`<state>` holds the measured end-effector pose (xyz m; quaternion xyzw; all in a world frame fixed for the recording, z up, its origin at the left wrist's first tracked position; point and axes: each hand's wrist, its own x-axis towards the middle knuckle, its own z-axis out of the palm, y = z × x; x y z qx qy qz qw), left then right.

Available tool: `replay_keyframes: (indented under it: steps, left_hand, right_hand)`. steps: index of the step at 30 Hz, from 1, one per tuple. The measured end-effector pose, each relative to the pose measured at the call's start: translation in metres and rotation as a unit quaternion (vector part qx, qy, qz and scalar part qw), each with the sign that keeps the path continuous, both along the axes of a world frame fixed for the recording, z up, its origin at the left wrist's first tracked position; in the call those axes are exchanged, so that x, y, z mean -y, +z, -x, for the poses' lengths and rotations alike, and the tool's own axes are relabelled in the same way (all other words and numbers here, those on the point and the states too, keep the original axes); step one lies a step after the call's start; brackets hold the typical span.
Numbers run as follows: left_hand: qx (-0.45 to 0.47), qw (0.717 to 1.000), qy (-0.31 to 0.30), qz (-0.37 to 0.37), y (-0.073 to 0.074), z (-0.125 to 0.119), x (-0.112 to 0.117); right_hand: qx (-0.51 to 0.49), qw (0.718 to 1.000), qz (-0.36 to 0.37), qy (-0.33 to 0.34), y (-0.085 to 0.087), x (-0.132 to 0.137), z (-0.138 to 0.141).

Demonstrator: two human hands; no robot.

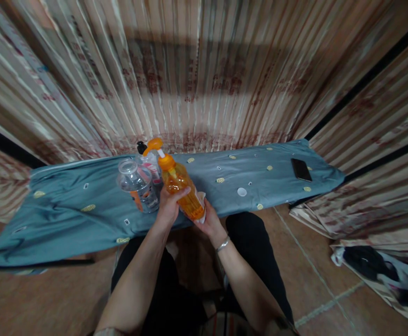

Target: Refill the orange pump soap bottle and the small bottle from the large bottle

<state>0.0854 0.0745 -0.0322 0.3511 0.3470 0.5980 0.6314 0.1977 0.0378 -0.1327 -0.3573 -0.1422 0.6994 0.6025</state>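
Observation:
An orange pump bottle (181, 179) with amber liquid inside is tilted over the near edge of the cloth-covered surface, its pump head toward the upper left. My left hand (171, 204) is wrapped around its lower left side, thumb across the front. Against the bottle's lower right side, my right hand (210, 221) presses a white tissue (201, 199), its fingers partly hidden beneath. Just left of my left hand stands an open clear plastic bottle (141, 189) with an orange label. Behind that is a clear pump bottle (151, 167) with a black pump, partly covered.
A blue-green cloth with pineapple prints (102, 186) covers the long, narrow surface. On it lie a white disc (241, 192), perhaps a cap, and a dark phone (301, 169) at the right. Striped curtains (204, 93) hang behind. Dark bags (370, 263) rest at the lower right.

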Motion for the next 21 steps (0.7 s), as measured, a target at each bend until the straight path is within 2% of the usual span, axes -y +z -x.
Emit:
replay_keyframes:
  steps: [6, 10, 13, 15, 17, 21]
  left_hand:
    - [0.001, 1.0, 0.012, -0.003, -0.005, -0.002, -0.005]
    - [-0.003, 1.0, 0.026, -0.012, -0.01, -0.003, -0.014]
    - [-0.011, 0.999, 0.028, -0.02, -0.013, -0.007, -0.018]
    - [-0.02, 0.999, 0.023, -0.025, -0.015, -0.011, -0.019]
    - [-0.035, 0.999, 0.017, -0.029, -0.019, -0.015, -0.019]
    - [-0.076, 0.996, 0.014, -0.035, -0.031, -0.023, -0.022]
  right_hand:
    - [0.032, 0.997, -0.002, -0.071, -0.009, 0.015, 0.007]
    - [0.131, 0.98, -0.042, -0.142, -0.017, 0.025, 0.011]
    - [0.219, 0.957, -0.032, -0.189, -0.017, 0.032, 0.009]
    - [0.277, 0.939, -0.014, -0.202, -0.012, 0.035, 0.006]
    - [0.324, 0.926, -0.025, -0.194, 0.0, 0.035, 0.001]
    - [0.337, 0.923, -0.116, -0.146, 0.04, 0.029, -0.008]
